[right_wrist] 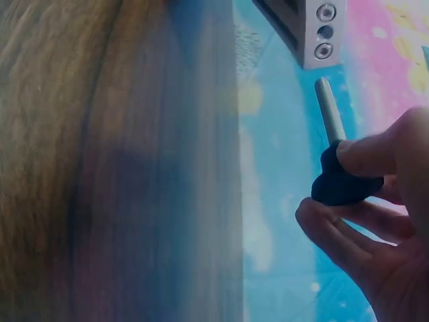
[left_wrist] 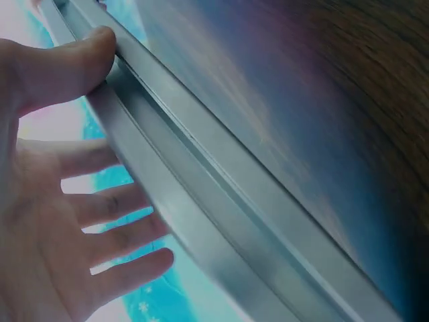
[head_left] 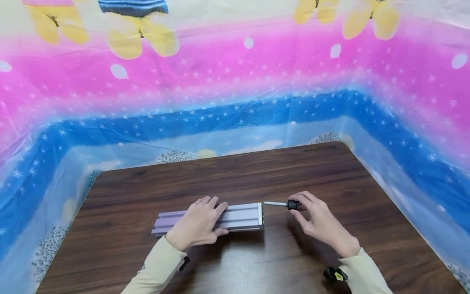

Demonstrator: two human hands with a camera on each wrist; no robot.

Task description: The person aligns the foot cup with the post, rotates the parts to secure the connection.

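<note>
My left hand (head_left: pixel 200 222) grips a silver slotted aluminium profile (head_left: pixel 242 216) from above; in the left wrist view its thumb (left_wrist: pixel 90 64) lies on the near slotted side. An end plate (right_wrist: pixel 310 60) caps the profile's right end, showing two screws and a threaded hole between them. My right hand (head_left: pixel 323 222) pinches a thumb screw by its black knob (right_wrist: pixel 345 184). The screw's metal shank (right_wrist: pixel 330 111) points left at that end plate, with a small gap between them. The profile's left end reaches out past my left hand.
The dark wood-grain table (head_left: pixel 293 171) extends around both hands. Behind it and along its sides hangs a pink and blue patterned cloth (head_left: pixel 205 81). A black strap (head_left: pixel 335 274) shows at the right cuff.
</note>
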